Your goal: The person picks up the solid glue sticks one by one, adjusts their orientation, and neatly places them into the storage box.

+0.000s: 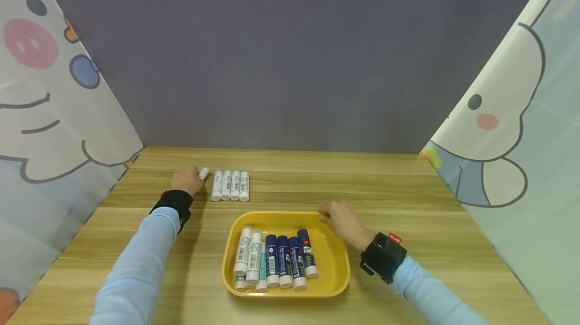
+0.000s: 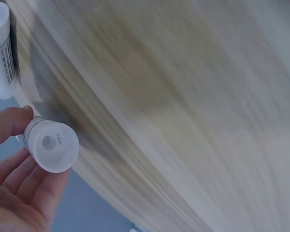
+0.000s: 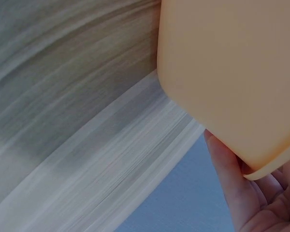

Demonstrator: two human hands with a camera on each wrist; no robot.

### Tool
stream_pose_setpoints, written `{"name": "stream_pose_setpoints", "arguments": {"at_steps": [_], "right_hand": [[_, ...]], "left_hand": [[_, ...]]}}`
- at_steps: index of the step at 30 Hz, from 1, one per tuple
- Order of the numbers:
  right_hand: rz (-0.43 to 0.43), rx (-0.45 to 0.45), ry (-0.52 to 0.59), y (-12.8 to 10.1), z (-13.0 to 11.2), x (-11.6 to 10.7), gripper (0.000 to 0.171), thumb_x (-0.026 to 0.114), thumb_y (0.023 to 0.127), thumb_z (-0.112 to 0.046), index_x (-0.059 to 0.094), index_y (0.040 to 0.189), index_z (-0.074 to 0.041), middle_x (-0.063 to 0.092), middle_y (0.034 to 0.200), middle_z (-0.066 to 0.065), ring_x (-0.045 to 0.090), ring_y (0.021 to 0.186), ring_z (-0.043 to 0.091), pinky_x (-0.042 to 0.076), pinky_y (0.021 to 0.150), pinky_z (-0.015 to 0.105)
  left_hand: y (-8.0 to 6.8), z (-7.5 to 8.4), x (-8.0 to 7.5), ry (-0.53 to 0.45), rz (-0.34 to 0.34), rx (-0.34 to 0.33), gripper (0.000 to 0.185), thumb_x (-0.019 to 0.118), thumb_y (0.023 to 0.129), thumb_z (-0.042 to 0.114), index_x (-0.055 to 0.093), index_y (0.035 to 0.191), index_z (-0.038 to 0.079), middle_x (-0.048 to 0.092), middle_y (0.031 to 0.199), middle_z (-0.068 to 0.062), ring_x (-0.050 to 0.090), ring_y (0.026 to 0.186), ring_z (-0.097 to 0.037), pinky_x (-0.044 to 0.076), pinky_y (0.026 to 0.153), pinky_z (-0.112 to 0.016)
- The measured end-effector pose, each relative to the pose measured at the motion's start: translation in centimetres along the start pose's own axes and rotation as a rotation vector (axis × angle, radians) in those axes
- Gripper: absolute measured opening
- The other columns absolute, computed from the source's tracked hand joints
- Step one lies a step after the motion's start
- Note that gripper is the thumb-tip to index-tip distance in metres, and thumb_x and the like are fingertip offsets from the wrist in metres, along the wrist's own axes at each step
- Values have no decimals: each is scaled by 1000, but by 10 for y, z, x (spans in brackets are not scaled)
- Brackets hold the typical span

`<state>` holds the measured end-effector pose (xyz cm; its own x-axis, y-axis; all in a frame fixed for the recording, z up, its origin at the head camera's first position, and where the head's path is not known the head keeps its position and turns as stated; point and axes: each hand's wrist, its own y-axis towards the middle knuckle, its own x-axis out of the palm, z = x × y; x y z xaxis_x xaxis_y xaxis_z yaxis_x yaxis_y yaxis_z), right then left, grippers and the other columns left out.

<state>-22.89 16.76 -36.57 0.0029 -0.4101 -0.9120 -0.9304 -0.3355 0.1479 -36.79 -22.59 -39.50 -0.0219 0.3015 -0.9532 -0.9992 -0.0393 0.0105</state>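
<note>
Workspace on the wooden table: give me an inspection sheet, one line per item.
Surface: wooden table, light grain.
Job's things: yellow tray with two white, one teal and four dark blue glue sticks lying side by side, one more partly hidden under them; row of four white sticks on the table behind it.
Clutter: nothing seen.
Hands: left hand pinches a white stick just left of the row; right hand grips the tray's far right rim.
Cables: nothing seen.
Surroundings: grey back wall, cartoon-print curtains on both sides.
</note>
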Motion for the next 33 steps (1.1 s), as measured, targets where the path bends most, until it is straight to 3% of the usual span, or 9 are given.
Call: {"name": "stream_pose_setpoints", "arguments": {"at_steps": [7,12,19,24,30,33], "right_hand": [[-15,33,-7,1,-2,0,12,68,79,-8,72,90,-5,71,87,7,55,67,12,47,67,30],[-23,58,0,1,-2,-1,13,68,80,-8,72,92,-4,71,90,8,60,74,15,50,72,34],[-38,75,-5,2,1,-3,16,68,80,-7,71,94,-3,70,88,10,54,65,11,48,61,24],[-38,74,-8,6,2,-5,16,68,80,-7,71,94,-2,70,88,10,55,65,11,48,60,24],[-47,77,-11,9,4,-5,14,67,80,-7,71,93,-3,70,85,9,52,63,11,47,59,24],[-52,85,-11,11,5,-6,15,67,80,-7,71,94,-3,70,86,8,50,62,11,46,58,23]], "left_hand": [[-11,-6,-12,15,55,38,22,57,81,15,59,85,-7,56,68,-17,49,57,-28,38,47,-35],[-21,2,-28,-21,63,58,21,58,81,17,59,77,-4,52,62,-11,46,54,-25,34,46,-32],[-34,32,-46,66,64,169,16,58,78,12,53,65,3,45,57,-6,41,50,-20,30,44,-31],[-45,54,-59,97,40,223,23,65,77,18,53,61,8,42,56,-2,39,51,-18,28,45,-29],[-72,81,-64,168,87,357,34,67,71,15,39,52,13,31,53,2,33,50,-15,24,43,-27],[-89,96,-65,188,105,405,32,67,69,13,39,54,13,31,54,2,33,51,-15,26,41,-27]]}}
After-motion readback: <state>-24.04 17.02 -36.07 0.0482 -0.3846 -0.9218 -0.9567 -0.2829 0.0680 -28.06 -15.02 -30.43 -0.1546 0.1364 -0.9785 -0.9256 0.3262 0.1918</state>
